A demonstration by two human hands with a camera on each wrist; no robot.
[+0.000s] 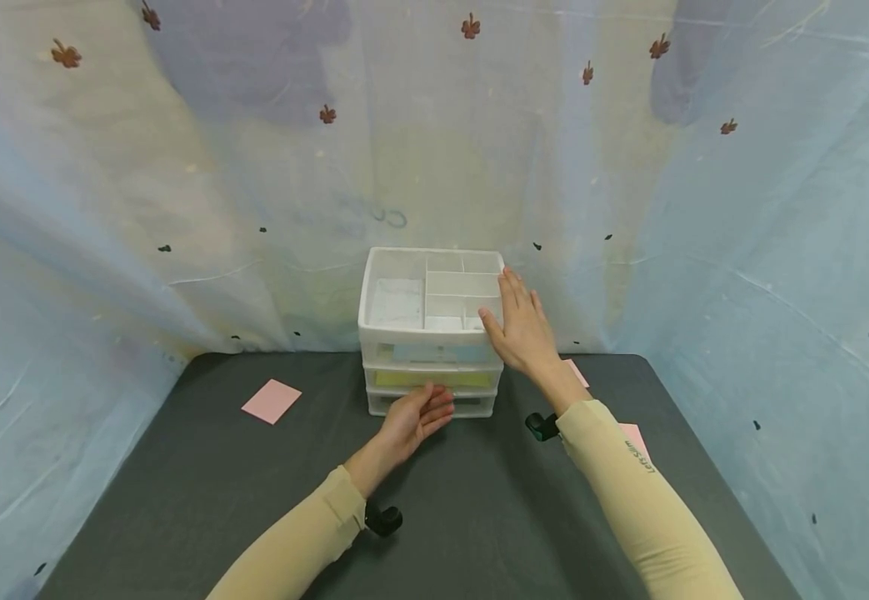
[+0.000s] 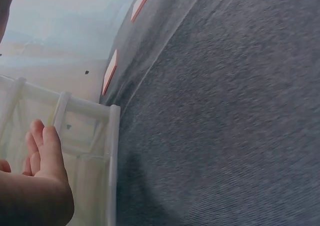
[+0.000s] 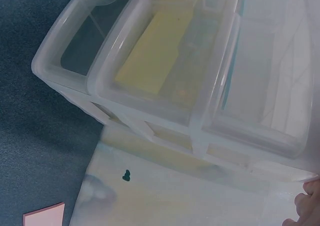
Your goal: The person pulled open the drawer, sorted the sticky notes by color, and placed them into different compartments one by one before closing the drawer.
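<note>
A white plastic drawer unit (image 1: 432, 337) stands at the back of the dark table, with divided compartments in its top and three clear-fronted drawers below. Something yellow (image 3: 150, 60) shows through the middle drawer, and something light blue through the upper one. My right hand (image 1: 524, 325) rests against the unit's upper right side, fingers extended. In front of the lower drawers is my left hand (image 1: 419, 417), its fingers fairly straight and nothing held. Seen from the left wrist, the left hand (image 2: 47, 171) is close to the drawer fronts; whether it touches them I cannot tell.
A pink square note (image 1: 272, 402) lies on the table (image 1: 254, 500) left of the unit. Two more pink notes, one of them here (image 1: 635, 440), lie on the right, partly behind the right arm. A patterned curtain (image 1: 434, 167) hangs around the back and sides.
</note>
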